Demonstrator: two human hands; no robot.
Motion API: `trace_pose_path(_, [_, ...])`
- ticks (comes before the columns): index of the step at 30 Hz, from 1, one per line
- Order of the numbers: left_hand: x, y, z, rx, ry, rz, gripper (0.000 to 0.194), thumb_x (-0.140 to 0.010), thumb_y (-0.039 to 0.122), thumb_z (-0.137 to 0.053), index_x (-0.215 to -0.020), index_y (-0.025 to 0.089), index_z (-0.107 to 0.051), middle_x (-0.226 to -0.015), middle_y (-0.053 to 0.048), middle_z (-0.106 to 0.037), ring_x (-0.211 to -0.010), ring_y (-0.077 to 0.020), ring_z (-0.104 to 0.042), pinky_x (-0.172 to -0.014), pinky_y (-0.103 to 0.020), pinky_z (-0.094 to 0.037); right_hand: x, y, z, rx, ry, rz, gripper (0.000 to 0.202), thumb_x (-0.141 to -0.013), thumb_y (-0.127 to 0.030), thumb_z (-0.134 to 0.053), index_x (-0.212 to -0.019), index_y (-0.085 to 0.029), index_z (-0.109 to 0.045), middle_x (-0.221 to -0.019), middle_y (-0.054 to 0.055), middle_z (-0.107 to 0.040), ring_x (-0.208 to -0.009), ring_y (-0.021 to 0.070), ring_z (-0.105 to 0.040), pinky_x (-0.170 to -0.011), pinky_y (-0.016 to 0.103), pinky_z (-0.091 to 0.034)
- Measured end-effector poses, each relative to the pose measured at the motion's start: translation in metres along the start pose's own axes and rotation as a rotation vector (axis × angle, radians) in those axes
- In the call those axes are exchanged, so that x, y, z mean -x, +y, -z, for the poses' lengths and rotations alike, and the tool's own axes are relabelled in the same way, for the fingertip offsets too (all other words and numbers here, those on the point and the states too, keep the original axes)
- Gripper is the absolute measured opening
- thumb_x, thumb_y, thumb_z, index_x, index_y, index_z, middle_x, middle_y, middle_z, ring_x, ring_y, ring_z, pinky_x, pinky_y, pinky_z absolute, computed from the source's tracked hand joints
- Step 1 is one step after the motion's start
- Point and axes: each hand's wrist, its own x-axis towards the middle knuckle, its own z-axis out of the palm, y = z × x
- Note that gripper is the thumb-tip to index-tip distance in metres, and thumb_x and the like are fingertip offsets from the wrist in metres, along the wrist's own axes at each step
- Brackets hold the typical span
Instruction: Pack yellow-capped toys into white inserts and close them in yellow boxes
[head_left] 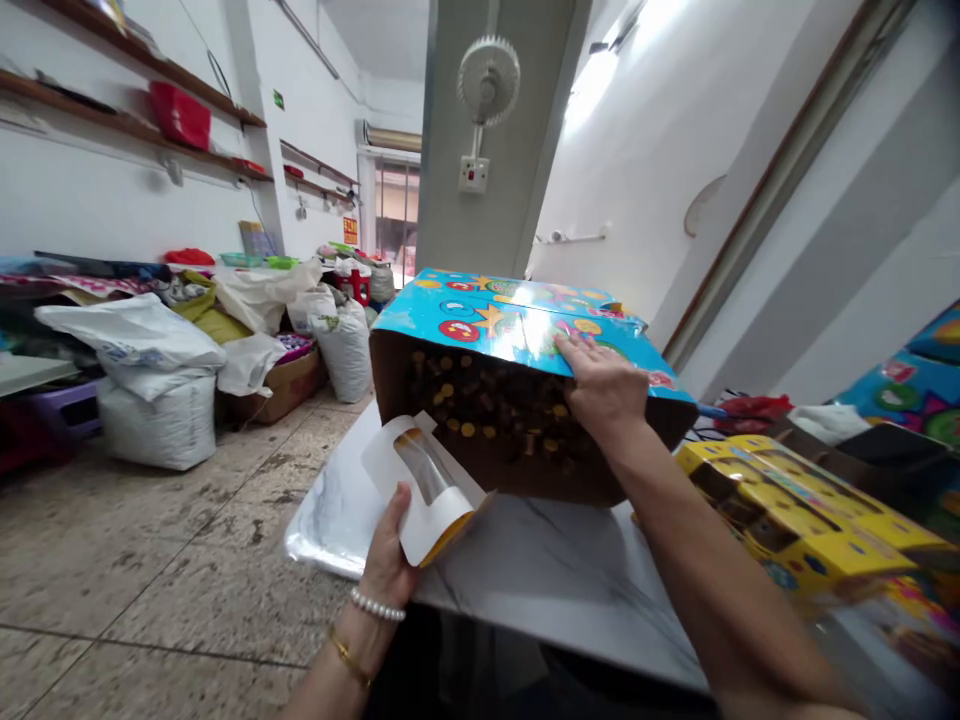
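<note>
A blue printed cardboard box (510, 325) lies tipped on its side on a marble-patterned table (525, 560), its opening facing me. Many small brown pieces with yellow round ends (466, 430) fill its dark inside. My right hand (609, 390) grips the upper edge of the box, fingers on the printed face; its thumb is mostly hidden. In my left hand (394, 545) is a white card sleeve with a clear plastic window (435, 480), yellow on its other side. The sleeve is pinched at its near end and tilted just before the box's lower left corner.
Yellow printed boxes with windows (795, 510) stand at the right, near more blue boxes (900, 390). White woven sacks (157, 400) and a brown carton (281, 385) sit on the floor at left. Behind the table rises a pillar with a fan (489, 80).
</note>
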Motion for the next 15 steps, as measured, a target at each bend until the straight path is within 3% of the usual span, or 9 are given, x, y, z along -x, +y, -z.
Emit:
trace_pose_path(4, [-0.005,-0.012,0.001,-0.007,0.077,-0.117,0.048,-0.081,0.035,-0.076,-0.123,0.018,-0.062,-0.104,-0.009,-0.077,-0.09,-0.0265,-0.074,-0.084,-0.04,-0.062,0.011,0.001,-0.009,-0.013,0.068,-0.005,0.056,-0.081,-0.009,-0.051,-0.135,-0.018,-0.061,-0.133,0.009,-0.066,-0.124,0.0283,-0.061,-0.104,0.043,-0.048])
trace_pose_path(10, [-0.011,-0.016,0.004,-0.025,0.07,-0.165,0.061,-0.075,0.04,-0.081,-0.128,0.02,-0.061,-0.109,-0.007,-0.076,-0.093,-0.0247,-0.073,-0.087,-0.036,-0.061,0.005,0.0,-0.027,-0.042,0.05,-0.033,0.048,-0.092,-0.014,-0.044,-0.138,-0.013,-0.057,-0.137,0.015,-0.062,-0.128,0.0313,-0.056,-0.108,0.048,-0.043])
trace_pose_path(12, [-0.01,-0.015,0.004,-0.031,0.045,-0.15,0.062,-0.074,0.043,-0.082,-0.128,0.02,-0.062,-0.11,-0.008,-0.075,-0.096,-0.0268,-0.072,-0.087,-0.039,-0.062,0.006,-0.009,-0.024,-0.045,0.075,-0.038,0.051,-0.096,-0.024,-0.047,-0.145,-0.014,-0.049,-0.144,0.014,-0.056,-0.135,0.0334,-0.048,-0.113,0.052,-0.034])
trace_pose_path(15, [-0.005,-0.016,0.006,-0.045,0.036,-0.189,0.063,-0.073,0.043,-0.083,-0.129,0.022,-0.062,-0.112,-0.007,-0.075,-0.1,-0.0273,-0.071,-0.09,-0.038,-0.061,0.033,-0.027,-0.014,-0.04,0.173,-0.038,0.069,-0.095,-0.039,-0.053,-0.155,-0.013,-0.03,-0.161,0.017,-0.029,-0.15,0.0371,-0.02,-0.119,0.06,-0.017])
